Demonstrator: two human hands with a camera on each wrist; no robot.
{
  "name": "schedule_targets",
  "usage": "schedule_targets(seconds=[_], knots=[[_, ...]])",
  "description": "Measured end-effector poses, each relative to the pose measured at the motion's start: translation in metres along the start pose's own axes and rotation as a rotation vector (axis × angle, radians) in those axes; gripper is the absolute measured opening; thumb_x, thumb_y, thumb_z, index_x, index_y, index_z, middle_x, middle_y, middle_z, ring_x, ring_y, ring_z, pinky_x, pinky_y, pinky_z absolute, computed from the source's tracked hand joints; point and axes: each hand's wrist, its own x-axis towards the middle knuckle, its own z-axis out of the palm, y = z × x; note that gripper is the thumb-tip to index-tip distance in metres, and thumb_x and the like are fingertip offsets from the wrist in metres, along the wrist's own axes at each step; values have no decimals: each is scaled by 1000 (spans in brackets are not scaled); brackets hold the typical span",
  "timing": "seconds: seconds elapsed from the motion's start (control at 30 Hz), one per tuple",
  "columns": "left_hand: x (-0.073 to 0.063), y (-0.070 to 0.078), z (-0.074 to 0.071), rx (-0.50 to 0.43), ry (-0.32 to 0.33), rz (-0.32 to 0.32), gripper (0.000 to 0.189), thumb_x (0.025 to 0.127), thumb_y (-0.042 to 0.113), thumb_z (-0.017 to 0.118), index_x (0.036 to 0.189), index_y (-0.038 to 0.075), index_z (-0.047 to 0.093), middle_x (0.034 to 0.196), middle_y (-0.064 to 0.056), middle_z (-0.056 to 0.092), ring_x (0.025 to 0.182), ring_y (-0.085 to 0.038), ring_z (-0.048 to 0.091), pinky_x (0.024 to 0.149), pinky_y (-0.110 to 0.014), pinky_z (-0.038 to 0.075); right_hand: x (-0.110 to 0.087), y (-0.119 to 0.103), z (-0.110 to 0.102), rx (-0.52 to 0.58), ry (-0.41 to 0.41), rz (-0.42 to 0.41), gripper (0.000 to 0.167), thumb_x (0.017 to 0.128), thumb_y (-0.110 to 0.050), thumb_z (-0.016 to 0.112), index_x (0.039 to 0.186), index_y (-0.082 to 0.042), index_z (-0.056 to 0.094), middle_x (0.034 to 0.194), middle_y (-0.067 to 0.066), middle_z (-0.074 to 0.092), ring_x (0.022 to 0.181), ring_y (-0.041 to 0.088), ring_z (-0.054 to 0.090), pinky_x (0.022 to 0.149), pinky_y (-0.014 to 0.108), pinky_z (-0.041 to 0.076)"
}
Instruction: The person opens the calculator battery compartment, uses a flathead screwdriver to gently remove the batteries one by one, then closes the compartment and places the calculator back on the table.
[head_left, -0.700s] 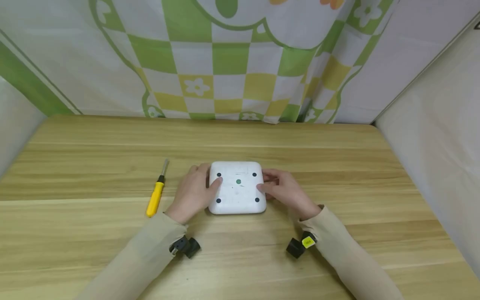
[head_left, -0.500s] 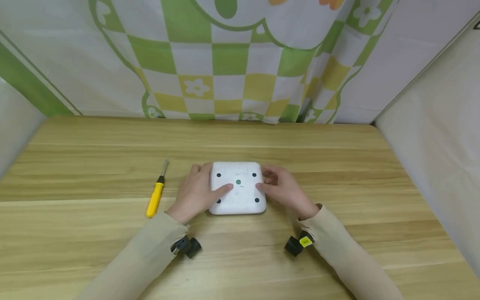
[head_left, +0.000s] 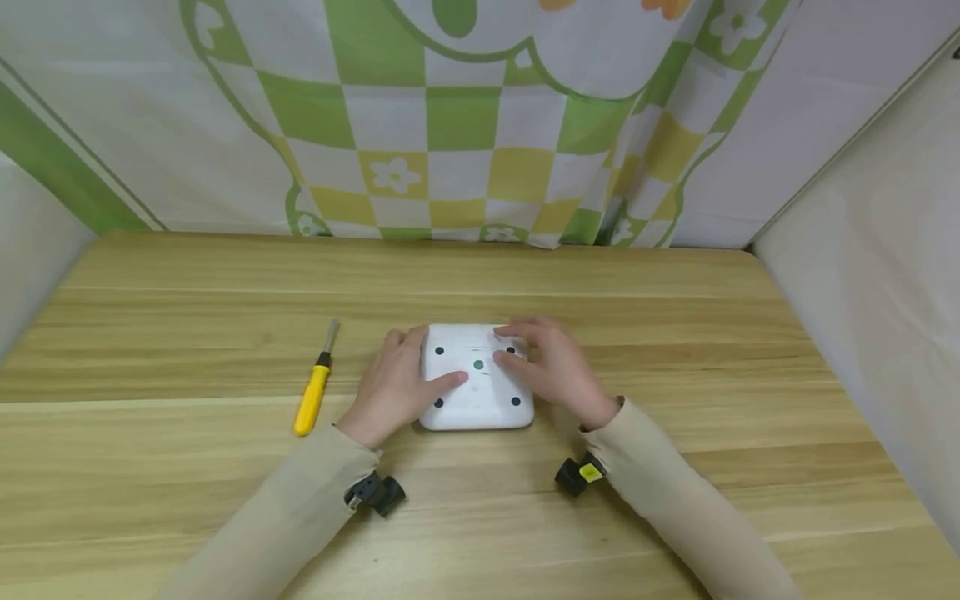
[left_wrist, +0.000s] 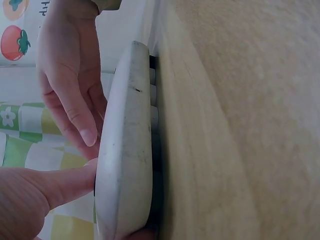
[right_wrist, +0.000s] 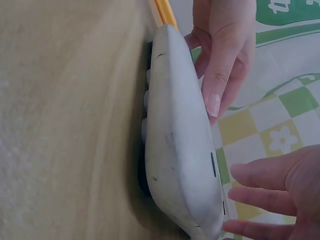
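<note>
A white square device (head_left: 478, 415), like a desktop calculator, lies face down on the table between my hands. Its back carries dark round feet, a small green dot (head_left: 478, 364) and a thin rectangular outline near the far edge. Pale keys (left_wrist: 154, 95) show along its underside in the left wrist view. My left hand (head_left: 392, 385) holds the left side, thumb across the back and a fingertip under the edge. Over the far right corner hovers my right hand (head_left: 557, 367), its fingers (right_wrist: 262, 200) extended close to the back and curled round nothing.
A screwdriver (head_left: 311, 396) with a yellow handle lies to the left of my left hand, tip pointing away. Behind the wooden table (head_left: 675, 317) hangs a green, yellow and white checked curtain (head_left: 457, 125). Pale walls flank both sides.
My right hand has let go of the right edge and moved up and left over the back. The left thumb has slid inward across the back. The device has hardly moved.
</note>
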Motion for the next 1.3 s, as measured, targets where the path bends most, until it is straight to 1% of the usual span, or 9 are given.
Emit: schedule_targets(seconds=[0.13,0.23,0.3,0.47,0.57,0.67,0.9,1.1,1.3], knots=[[0,0,0,-4,0,2,82,86,42,69,146,-1,33,132,-25,45,108,-36,52,90,-48,47,4,-1,3,-36,-8,-39,31,89,-18,68,117,-6,68,131,19,58,121,36,54,102,50,42],[-1,0,0,-11,1,3,82,86,42,70,146,-1,33,132,-25,45,107,-35,52,89,-47,47,7,-3,4,-49,-10,-61,30,89,-18,68,117,-6,68,131,18,58,122,35,54,103,50,41],[-1,0,0,-13,2,7,82,86,41,70,146,-1,33,131,-25,45,105,-34,52,88,-46,48,9,-4,4,-47,-14,-68,29,90,-17,68,116,-6,69,129,17,60,120,33,56,102,47,43],[0,0,1,-13,5,8,81,86,40,70,145,-1,33,130,-24,45,103,-33,53,86,-44,47,14,-7,6,-61,-44,-100,27,91,-15,65,116,-6,69,125,13,64,110,25,64,93,39,51],[0,0,1,-15,3,7,81,86,41,69,146,-1,33,129,-24,46,102,-32,52,85,-44,47,16,-9,6,-77,-66,-112,26,92,-14,64,117,-5,69,123,12,65,105,21,66,89,35,53],[0,0,0,-20,2,11,81,86,41,69,146,-1,33,129,-24,46,101,-32,52,85,-44,47,18,-10,6,-101,-90,-113,25,93,-14,63,116,-5,69,119,10,67,101,19,67,88,33,54],[0,-2,-1,-33,-3,12,82,86,41,69,146,-1,33,131,-24,44,105,-34,51,88,-46,46,24,-13,4,-190,-139,-130,23,94,-15,62,113,-5,70,111,10,71,99,18,68,86,32,54],[0,-2,-1,-38,-11,6,82,86,41,69,146,0,32,133,-24,43,107,-34,50,90,-46,46,30,-13,3,-249,-178,-201,19,93,-13,62,108,-4,72,104,8,73,94,16,68,81,30,55],[0,-3,0,-36,-7,7,81,86,41,69,146,-1,33,133,-24,43,107,-35,50,90,-46,45,33,-13,-1,-360,-209,-303,19,94,-14,61,107,-5,73,101,6,73,90,16,68,77,30,55]])
